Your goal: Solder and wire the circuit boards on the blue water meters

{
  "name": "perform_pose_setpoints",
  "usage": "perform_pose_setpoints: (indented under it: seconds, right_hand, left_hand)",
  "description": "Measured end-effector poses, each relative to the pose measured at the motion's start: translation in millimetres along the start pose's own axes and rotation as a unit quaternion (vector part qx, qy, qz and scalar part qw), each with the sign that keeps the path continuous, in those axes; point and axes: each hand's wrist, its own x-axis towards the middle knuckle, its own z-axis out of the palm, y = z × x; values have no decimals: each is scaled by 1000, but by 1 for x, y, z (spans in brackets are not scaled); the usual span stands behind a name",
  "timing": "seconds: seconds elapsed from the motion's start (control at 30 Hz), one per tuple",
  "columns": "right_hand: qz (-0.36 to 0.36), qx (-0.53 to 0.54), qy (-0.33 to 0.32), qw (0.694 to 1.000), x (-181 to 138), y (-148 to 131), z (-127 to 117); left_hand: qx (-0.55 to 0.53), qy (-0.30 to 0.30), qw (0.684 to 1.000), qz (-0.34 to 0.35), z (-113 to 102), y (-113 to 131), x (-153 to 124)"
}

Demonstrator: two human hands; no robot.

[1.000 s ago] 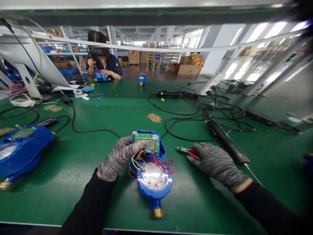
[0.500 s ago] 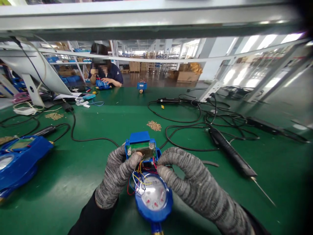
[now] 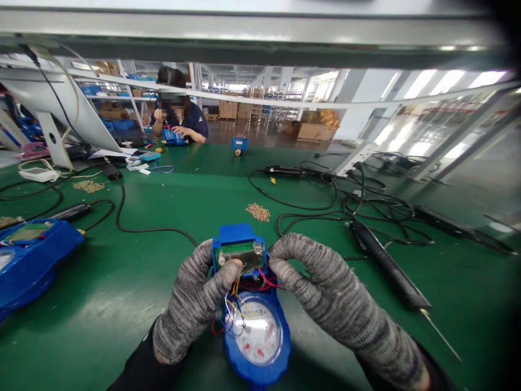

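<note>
L fingers (image 3: 228, 270): gloved thumb pressed on lower edge of green circuit board (image 3: 240, 255); other fingers wrapped at its left side, clamped on it.
R fingers (image 3: 280, 266): curled, tips closed on right edge of same board, near red wires (image 3: 266, 281).
L hand (image 3: 191, 304): grey knit glove, black sleeve below.
R hand (image 3: 334, 293): same glove type, arched over meter's right side.
Board: held tilted up inside blue housing, not seated flat; coloured wires (red, yellow, white, blue) run loose from it down to the dial.
Water meter (image 3: 254, 331): blue body, round clear dial face, lying close to near edge of green bench (image 3: 122, 282), about mid-width.
Progress (judged): board wired and partly lodged in housing; wires not tucked in, no cover fitted, no screws seen in place. Seating and closing appear left.
Nearby: black electric screwdriver (image 3: 386, 266) lying to right, untouched; small pile of brass screws (image 3: 258, 212) further back; second blue meter (image 3: 28, 255) at left edge.
Far edge: a co-worker (image 3: 179, 117) seated at another meter.
Hidden/unclear: board underside, connector ends, LCD reading not legible; meter's lower end cut by frame; fingertip contact under board not visible.
</note>
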Motion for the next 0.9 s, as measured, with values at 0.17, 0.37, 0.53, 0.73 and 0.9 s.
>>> perform_pose_setpoints:
  seconds: [0.17, 0.37, 0.53, 0.73, 0.9]
  right_hand:
    - [42, 35, -14, 998, -4, 7, 8]
    - [83, 90, -54, 991, -5, 11, 11]
    - [66, 104, -42, 991, -7, 13, 13]
    - [89, 210, -59, 972, 0, 9, 13]
    - [103, 268, -88, 954, 11, 14, 14]
  left_hand:
    - [-82, -31, 996, -32, 2, 10, 2]
    - [-93, -21, 994, -54, 2, 10, 4]
    - [-98, -31, 993, -63, 7, 9, 4]
    - [-118, -111, 984, -73, -2, 13, 4]
    - [-114, -143, 981, -68, -15, 9, 8]
